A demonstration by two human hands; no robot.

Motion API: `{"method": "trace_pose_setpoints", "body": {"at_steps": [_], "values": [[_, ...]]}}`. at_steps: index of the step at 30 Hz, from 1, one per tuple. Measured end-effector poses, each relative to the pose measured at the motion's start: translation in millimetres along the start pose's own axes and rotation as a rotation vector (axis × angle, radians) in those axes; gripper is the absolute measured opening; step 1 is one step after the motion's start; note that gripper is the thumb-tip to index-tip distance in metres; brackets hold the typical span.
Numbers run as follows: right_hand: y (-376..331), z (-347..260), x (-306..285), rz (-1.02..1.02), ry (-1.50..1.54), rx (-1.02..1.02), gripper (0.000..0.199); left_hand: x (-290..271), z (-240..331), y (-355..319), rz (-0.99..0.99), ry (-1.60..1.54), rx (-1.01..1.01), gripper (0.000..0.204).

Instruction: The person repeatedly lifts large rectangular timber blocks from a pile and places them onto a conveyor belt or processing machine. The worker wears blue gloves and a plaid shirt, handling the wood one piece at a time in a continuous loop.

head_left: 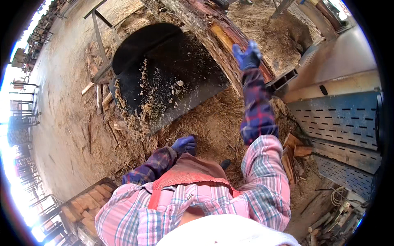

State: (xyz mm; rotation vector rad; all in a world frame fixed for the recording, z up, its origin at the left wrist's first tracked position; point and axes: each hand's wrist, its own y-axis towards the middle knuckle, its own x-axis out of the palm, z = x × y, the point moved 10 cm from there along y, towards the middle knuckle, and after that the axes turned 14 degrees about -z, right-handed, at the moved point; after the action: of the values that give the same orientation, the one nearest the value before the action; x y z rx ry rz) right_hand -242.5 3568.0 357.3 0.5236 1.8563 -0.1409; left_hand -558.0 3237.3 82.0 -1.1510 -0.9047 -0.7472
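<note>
Right hand (247,56), in a blue work glove, is up high with the fingers spread, resting on or just off the near edge of the big reddish-brown rough-barked log (221,35) that runs diagonally across the top of the view. Can't tell if it's actually pressing on the bark or only hovering. Left hand (184,144), same blue glove, hangs low near the waist with the fingers curled loosely, holding nothing as far as I can see.

Just left of the log sits the large round black pan (164,69), tilted and propped on the ground, with pale wood chips and sawdust (143,98) scattered across its face and piling at its lower rim. Looks to me like the sawdust-clearing stage: chips are airborne over the pan, so stuff is getting flung or brushed there. My guess is the next move needs a steady brace on the log and room to swing the free hand.

Further out: the ground (205,119) between pan and feet is deep in sawdust, so footing is soft. To the right there's a grey metal machine body with slotted panels (340,119) and an open rectangular steel tube end (283,80) right beside the right forearm, something to snag a sleeve on. Short offcuts of split wood (293,151) lie at the right foot. Stacked reddish wood blocks (88,203) sit lower left, well apart.
</note>
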Motion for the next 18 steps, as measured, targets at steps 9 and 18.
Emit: {"method": "trace_pose_setpoints", "body": {"at_steps": [9,18], "values": [[54.5,88.9,136.4,-0.451,0.513,-0.032,0.091,16.7,73.2,13.2,0.120,-0.001,0.108,0.046],[-73.9,-53.8,110.9,-0.488,0.012,0.048,0.093,50.6,108.9,55.5,0.197,-0.265,0.407,0.060]]}}
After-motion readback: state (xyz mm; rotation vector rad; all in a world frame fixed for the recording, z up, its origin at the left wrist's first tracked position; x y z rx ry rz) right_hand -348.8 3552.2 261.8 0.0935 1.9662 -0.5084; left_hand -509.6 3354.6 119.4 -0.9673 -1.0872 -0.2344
